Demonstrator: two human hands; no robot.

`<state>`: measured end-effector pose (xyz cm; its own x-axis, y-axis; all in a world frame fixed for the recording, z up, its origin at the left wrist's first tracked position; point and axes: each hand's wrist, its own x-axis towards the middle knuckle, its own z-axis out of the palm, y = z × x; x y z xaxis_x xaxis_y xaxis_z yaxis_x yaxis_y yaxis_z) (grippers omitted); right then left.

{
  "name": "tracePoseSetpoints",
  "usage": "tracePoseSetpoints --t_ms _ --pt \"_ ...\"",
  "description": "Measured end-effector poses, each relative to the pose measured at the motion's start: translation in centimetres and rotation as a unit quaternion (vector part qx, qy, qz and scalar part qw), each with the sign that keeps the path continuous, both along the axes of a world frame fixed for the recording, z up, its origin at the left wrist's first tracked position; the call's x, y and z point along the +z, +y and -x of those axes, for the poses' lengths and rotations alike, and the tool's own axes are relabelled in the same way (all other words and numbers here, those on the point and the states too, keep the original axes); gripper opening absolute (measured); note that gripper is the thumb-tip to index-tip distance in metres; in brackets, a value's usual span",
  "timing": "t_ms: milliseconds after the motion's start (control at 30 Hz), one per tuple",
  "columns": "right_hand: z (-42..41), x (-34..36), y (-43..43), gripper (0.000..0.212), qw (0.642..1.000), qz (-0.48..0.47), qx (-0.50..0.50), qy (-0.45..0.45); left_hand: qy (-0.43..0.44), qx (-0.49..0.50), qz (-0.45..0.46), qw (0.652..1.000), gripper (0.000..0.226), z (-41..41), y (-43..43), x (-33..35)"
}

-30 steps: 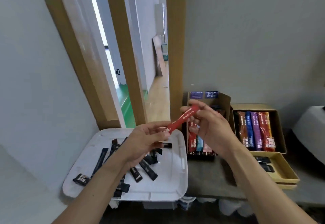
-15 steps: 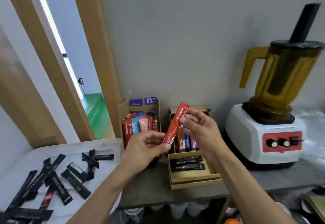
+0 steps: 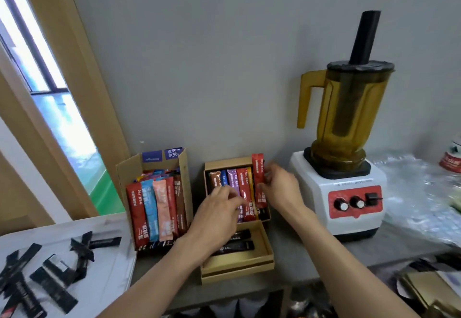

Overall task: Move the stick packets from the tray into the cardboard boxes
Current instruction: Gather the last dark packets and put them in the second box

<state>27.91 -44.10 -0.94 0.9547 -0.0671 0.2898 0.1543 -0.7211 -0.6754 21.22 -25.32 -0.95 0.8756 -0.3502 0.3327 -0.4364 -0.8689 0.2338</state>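
Note:
My right hand (image 3: 279,188) pinches a red stick packet (image 3: 258,175), held upright at the right side of the middle cardboard box (image 3: 229,161), which holds several coloured packets. My left hand (image 3: 217,215) reaches into the same box, its fingertips against the standing packets; blur hides whether it grips one. A taller open box (image 3: 183,180) to the left is full of red, blue and pink packets. The white tray (image 3: 109,270) at the lower left carries several black stick packets (image 3: 53,285). A shallow box lid (image 3: 239,267) in front holds two black packets.
A blender (image 3: 344,143) with an amber jug and white base stands right of the boxes against the grey wall. Clear plastic wrap (image 3: 419,193) and a can lie at the far right. A wooden door frame (image 3: 74,68) rises on the left. The counter edge runs below the boxes.
The view has swung right and down. Both hands moved forward from mid-air to the middle box; the left hand let go of the red packet, which my right hand now holds upright at the box.

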Motion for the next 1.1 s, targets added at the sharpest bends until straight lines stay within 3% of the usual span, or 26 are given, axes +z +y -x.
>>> tracePoseSetpoints --t_ms 167,333,500,667,933,1000,1100 --pt "0.0 -2.2 0.3 0.034 1.0 0.011 -0.009 -0.013 -0.001 -0.005 -0.116 0.993 0.04 -1.8 -0.8 -1.1" --pt "0.5 -3.2 0.0 0.019 1.0 0.005 0.021 -0.022 -0.014 0.001 -0.128 0.992 0.039 -2.4 -0.8 -1.6" --pt "1.1 -1.8 0.3 0.015 0.999 -0.013 0.018 -0.046 -0.009 -0.007 -0.075 0.997 0.037 -1.8 -0.2 -1.1" --pt "3.1 1.5 4.1 0.01 0.99 -0.103 0.062 -0.08 -0.02 0.025 0.045 0.998 0.028 0.6 3.9 1.5" --pt "7.3 3.5 17.5 0.006 0.962 -0.125 0.218 -0.102 -0.074 0.194 0.101 0.973 0.003 8.2 19.1 4.2" --pt "8.8 3.5 21.4 0.008 0.952 -0.087 0.274 -0.108 -0.052 0.277 0.089 0.955 0.003 10.6 24.2 3.9" --pt "11.0 2.7 27.1 0.02 0.934 0.039 0.353 -0.036 0.025 0.357 0.055 0.932 0.007 14.2 31.7 3.1"
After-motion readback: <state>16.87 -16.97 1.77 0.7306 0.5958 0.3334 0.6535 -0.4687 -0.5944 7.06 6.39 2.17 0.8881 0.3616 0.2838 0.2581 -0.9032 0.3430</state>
